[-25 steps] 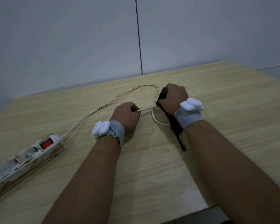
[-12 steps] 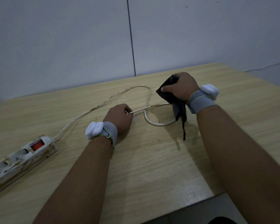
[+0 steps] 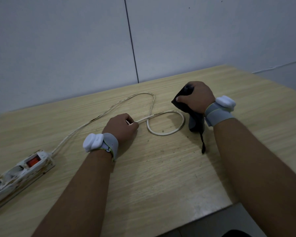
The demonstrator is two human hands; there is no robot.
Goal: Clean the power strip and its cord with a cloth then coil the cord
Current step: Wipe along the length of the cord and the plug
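Note:
A dirty white power strip [image 3: 19,175] with an orange switch lies at the left edge of the wooden table [image 3: 161,168]. Its white cord [image 3: 169,132] runs up and right, bends near the wall and loops back in a curl at mid-table. My left hand [image 3: 121,127] pinches the cord beside that loop, knuckles on the table. My right hand [image 3: 195,98] is raised to the right of the loop and grips a bunched black cloth [image 3: 195,120], whose tail hangs down to the tabletop. The cord's end is hidden in or behind the cloth.
Small dark crumbs of dirt are scattered over the wood around the loop. A grey wall with a vertical seam [image 3: 132,43] stands close behind the table. The table's front right corner [image 3: 229,204] lies near my right forearm. A thin white cable [image 3: 280,65] runs along the wall at far right.
My right hand with the cloth has slid rightward along the cord, away from my left hand, and the cord loop between them has widened. My left hand has kept its pinch.

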